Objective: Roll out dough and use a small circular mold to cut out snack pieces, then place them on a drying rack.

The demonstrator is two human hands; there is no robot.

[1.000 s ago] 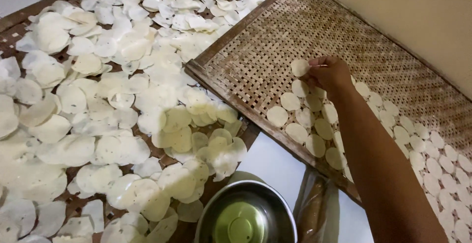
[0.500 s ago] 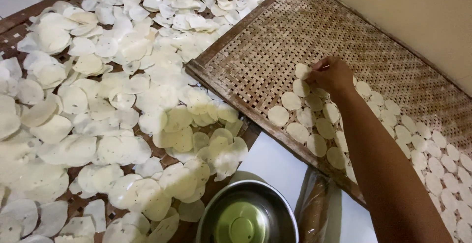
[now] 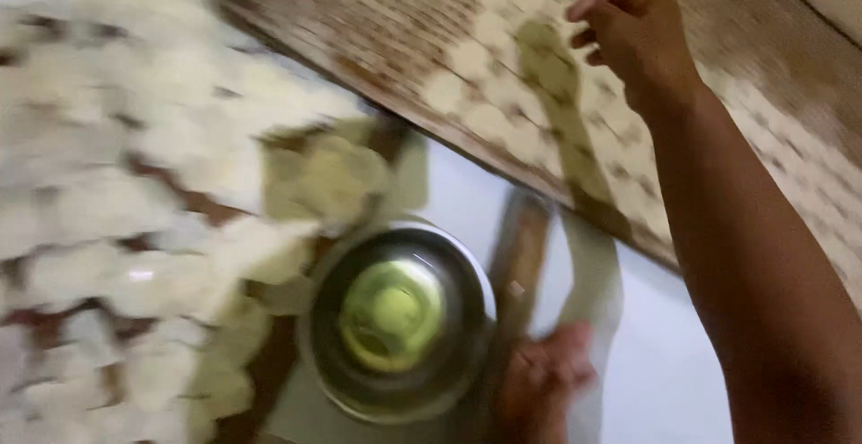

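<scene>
Two hands show in a blurred view. The right hand [image 3: 633, 35] hovers over the woven tray [image 3: 377, 13], fingers curled narrow beside the pale round wafers [image 3: 503, 94] laid in rows on it; whether it pinches one I cannot tell. The left hand [image 3: 543, 381] rests low beside the steel bowl [image 3: 395, 318], its grip too blurred to judge. More white wafers [image 3: 117, 202] cover a second tray on the left.
</scene>
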